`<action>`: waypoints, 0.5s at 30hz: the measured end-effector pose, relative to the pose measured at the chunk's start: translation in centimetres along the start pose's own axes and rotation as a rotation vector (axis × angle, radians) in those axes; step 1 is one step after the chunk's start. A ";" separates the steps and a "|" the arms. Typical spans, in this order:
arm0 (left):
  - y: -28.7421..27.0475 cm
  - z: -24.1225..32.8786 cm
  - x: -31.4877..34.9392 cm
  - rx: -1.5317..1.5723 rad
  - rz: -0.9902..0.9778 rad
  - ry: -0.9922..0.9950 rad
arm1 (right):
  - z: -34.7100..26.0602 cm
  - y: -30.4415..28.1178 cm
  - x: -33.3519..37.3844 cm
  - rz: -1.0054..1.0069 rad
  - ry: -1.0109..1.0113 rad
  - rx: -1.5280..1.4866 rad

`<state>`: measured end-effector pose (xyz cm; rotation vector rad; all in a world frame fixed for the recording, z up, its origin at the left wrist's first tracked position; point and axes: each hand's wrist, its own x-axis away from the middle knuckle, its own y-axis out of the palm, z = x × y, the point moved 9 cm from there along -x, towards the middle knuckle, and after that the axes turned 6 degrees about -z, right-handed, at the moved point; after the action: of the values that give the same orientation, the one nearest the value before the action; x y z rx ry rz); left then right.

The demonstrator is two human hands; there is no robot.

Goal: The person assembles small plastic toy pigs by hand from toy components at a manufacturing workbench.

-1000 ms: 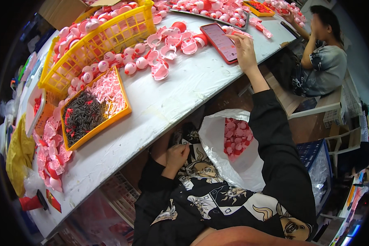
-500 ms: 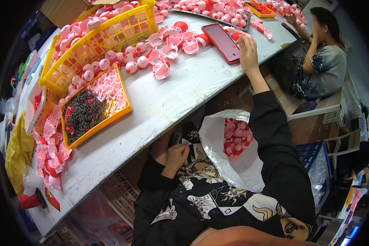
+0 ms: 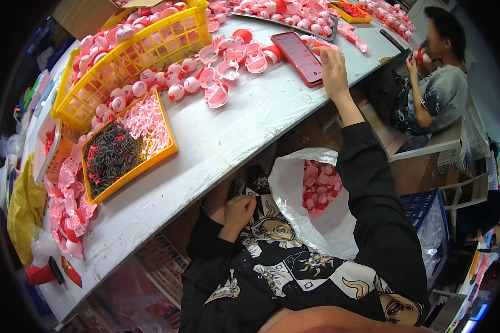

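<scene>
My right hand [image 3: 333,69] is stretched out over the white table [image 3: 233,127], fingers resting on the right edge of a red smartphone [image 3: 299,56] that lies flat with its screen lit. My left hand [image 3: 239,211] is curled in a loose fist in my lap, below the table edge, resting on my patterned black shirt; nothing shows in it. Beside my right arm, a white plastic bag [image 3: 300,211] hangs open with pink plastic parts [image 3: 319,186] inside. Loose pink and white shell pieces [image 3: 219,83] lie on the table just left of the phone.
A yellow basket [image 3: 133,55] full of pink-white balls stands at the back left. An orange tray [image 3: 125,145] holds dark small parts and pink pieces. Another person [image 3: 436,83] sits at the right, hands near the face. A blue crate [image 3: 428,211] stands at the lower right.
The view has shifted slightly. My right hand stays at the phone's edge, and my left hand stays in my lap.
</scene>
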<state>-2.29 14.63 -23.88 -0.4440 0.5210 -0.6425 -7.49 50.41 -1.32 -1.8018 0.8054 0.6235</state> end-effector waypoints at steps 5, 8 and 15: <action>0.0 0.0 0.0 0.005 -0.003 -0.005 | -0.3 -0.1 0.0 0.007 -0.006 -0.006; -0.1 0.0 0.0 0.007 0.003 -0.002 | -0.2 0.0 0.0 0.003 -0.009 -0.010; 0.1 -0.3 0.1 -0.008 -0.003 -0.010 | -0.3 0.1 0.1 -0.010 -0.028 -0.016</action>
<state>-2.35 14.55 -24.18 -0.4555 0.5140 -0.6412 -7.53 50.10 -1.38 -1.8069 0.7737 0.6486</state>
